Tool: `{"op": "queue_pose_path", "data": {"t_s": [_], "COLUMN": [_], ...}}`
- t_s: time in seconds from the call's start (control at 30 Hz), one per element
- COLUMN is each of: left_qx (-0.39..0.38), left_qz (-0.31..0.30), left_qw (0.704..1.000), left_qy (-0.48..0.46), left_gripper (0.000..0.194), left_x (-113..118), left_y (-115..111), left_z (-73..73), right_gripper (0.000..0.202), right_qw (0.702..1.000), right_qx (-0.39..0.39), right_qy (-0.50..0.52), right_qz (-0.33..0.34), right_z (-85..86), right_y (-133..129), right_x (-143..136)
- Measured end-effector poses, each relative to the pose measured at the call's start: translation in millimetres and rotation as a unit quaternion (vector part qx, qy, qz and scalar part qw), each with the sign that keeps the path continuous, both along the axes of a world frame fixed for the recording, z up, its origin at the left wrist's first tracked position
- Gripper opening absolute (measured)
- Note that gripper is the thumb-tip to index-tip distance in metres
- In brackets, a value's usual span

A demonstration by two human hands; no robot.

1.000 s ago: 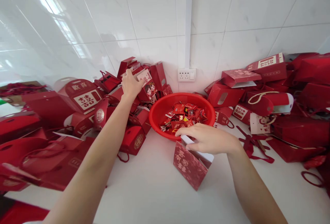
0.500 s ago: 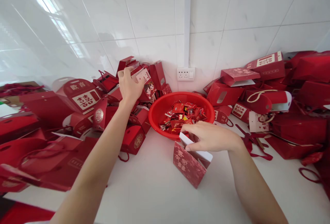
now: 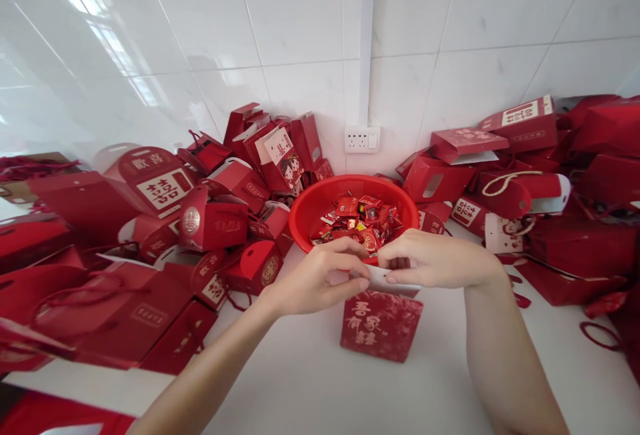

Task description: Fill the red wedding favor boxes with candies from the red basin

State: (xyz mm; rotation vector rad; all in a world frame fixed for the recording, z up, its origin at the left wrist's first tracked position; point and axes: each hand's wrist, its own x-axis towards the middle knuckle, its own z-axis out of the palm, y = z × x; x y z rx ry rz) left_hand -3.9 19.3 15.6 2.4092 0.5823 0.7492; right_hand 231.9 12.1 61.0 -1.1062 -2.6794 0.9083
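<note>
A small dark red gift box (image 3: 381, 328) with gold characters on its front stands on the white tabletop before me. Its top is open and the pale inner side of a flap shows. My right hand (image 3: 433, 260) pinches this flap from the right. From the left, my left hand (image 3: 327, 273) reaches it with curled fingers, thumb and fingertips at the flap's left end. Just behind the box sits a red plastic basin (image 3: 304, 211) holding many wrapped sweets (image 3: 360, 218), mostly red; my fingers cover part of its front rim.
Red gift boxes (image 3: 165, 188) lie heaped along the left side, and another heap of boxes (image 3: 520, 115) fills the right. A white tiled wall (image 3: 300, 15) rises behind, with a power socket (image 3: 362, 139) above the basin. Loose red cord (image 3: 600, 338) lies at right.
My left hand has come from the boxes at the back left down to the gift box. The box has turned so its front faces me, with my right hand still on its flap.
</note>
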Motion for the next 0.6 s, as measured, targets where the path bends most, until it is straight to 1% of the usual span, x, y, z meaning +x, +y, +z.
{"op": "queue_pose_path", "data": {"t_s": [0.1, 0.2, 0.27, 0.33, 0.4, 0.47, 0.53, 0.6], "left_qx": [-0.015, -0.006, 0.003, -0.001, -0.024, -0.054, -0.081, -0.113], "left_qz": [0.010, 0.037, 0.054, 0.052, 0.030, 0.003, -0.016, -0.012], "left_qw": [1.000, 0.999, 0.999, 0.999, 0.999, 0.998, 0.996, 0.990], "left_qy": [-0.006, -0.004, -0.005, -0.003, -0.005, -0.019, -0.046, -0.082], "left_gripper": [0.016, 0.023, 0.026, 0.027, 0.024, 0.025, 0.027, 0.029], "left_x": [0, -4, -7, -11, -14, -16, -18, -20], "left_y": [-2, -4, -4, -3, -1, 1, 6, 17], "left_z": [-8.9, -11.2, -11.0, -10.5, -9.8, -9.0, -8.1, -7.2], "right_gripper": [0.024, 0.017, 0.015, 0.021, 0.024, 0.023, 0.019, 0.016], "right_qw": [1.000, 0.999, 0.998, 0.991, 0.977, 0.955, 0.927, 0.901], "right_qx": [0.022, 0.027, 0.027, 0.037, 0.060, 0.106, 0.167, 0.212], "right_qy": [0.000, 0.007, 0.039, 0.089, 0.134, 0.176, 0.220, 0.254], "right_qz": [0.001, -0.018, -0.042, -0.089, -0.155, -0.216, -0.254, -0.280], "right_z": [-2.4, -1.6, 0.8, 2.4, 0.9, -5.2, -15.4, -28.3], "right_y": [4, 5, 3, 1, 3, 11, 26, 45], "right_x": [-1, -2, -1, 3, 8, 13, 16, 16]}}
